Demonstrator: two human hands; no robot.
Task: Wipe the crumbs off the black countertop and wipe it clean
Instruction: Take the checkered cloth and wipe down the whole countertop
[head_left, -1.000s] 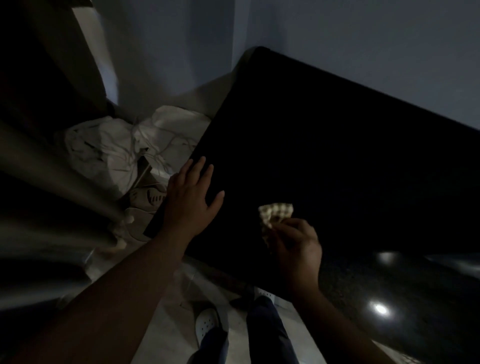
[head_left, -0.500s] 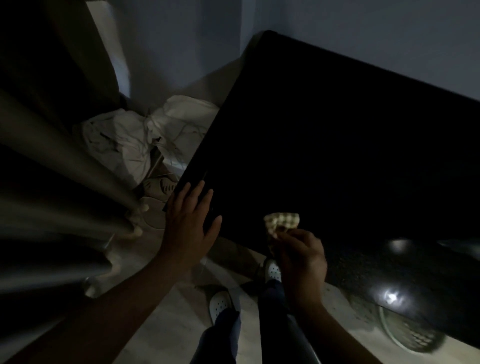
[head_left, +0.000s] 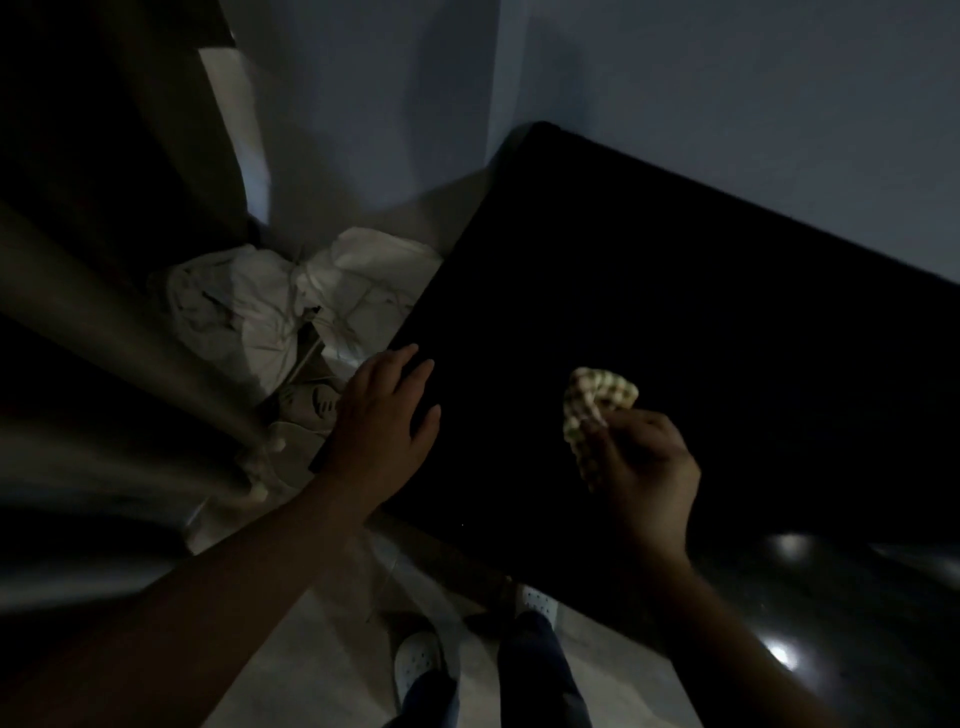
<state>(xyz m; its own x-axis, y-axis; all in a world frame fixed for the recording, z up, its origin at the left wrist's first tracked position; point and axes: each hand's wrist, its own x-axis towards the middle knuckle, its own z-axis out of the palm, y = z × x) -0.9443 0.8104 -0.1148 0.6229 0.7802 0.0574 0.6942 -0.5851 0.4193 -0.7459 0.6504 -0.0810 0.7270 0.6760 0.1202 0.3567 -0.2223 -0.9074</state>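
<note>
Black countertop (head_left: 675, 322) fills the middle and right of the frame, and its long side runs off to the right, under the grey wall (head_left: 727, 104). It is very dark, so no crumbs can be made out on it, only one tiny pale dot near its lower edge, and I cannot tell what that dot is. The left hand (head_left: 382, 421) lies flat on the left edge of the countertop, at the middle left of the frame, with its fingers straight and apart, holding nothing. The right hand (head_left: 644, 467) is over the lower middle of the countertop, and its fingers are curled tight around a checked cloth (head_left: 597, 400). The cloth sticks out of the top of that hand and points to the upper left. I cannot tell if the cloth touches the countertop or hangs just above it. Most of the bare top lies up and to the right of the cloth, so I think the right hand, which is nearer the middle, should wipe that way. I count one countertop, one cloth and two hands. On the floor in the upper left lie white bags (head_left: 291, 306), at least two, and two white shoes (head_left: 415, 660) show at the bottom
</note>
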